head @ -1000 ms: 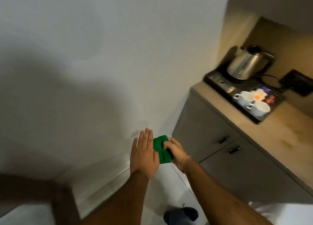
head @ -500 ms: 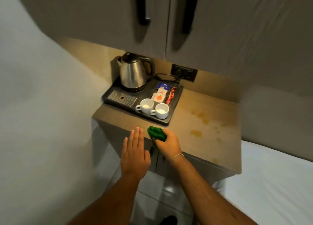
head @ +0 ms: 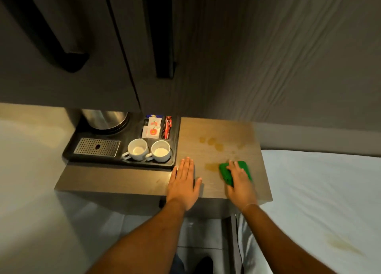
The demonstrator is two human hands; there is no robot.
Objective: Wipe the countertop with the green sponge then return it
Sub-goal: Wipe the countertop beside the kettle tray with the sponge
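The green sponge (head: 225, 171) lies flat on the wooden countertop (head: 218, 129), near its front right corner. My right hand (head: 240, 181) presses down on top of it and hides its middle. Yellowish stains (head: 214, 143) mark the wood behind the sponge, and another stain (head: 211, 166) touches its left edge. My left hand (head: 184, 181) rests flat on the countertop to the left, fingers spread, holding nothing.
A black tray (head: 82, 142) fills the countertop's left part, carrying a steel kettle (head: 105, 120), two white cups (head: 149, 150) and sachets (head: 153, 126). Dark cabinet doors (head: 82, 47) with long handles hang overhead. A white bed (head: 319, 191) adjoins on the right.
The view swung from the wall to the countertop. My right hand carried the sponge from the counter's front edge onto the surface at the right. My left hand came down flat on the wood.
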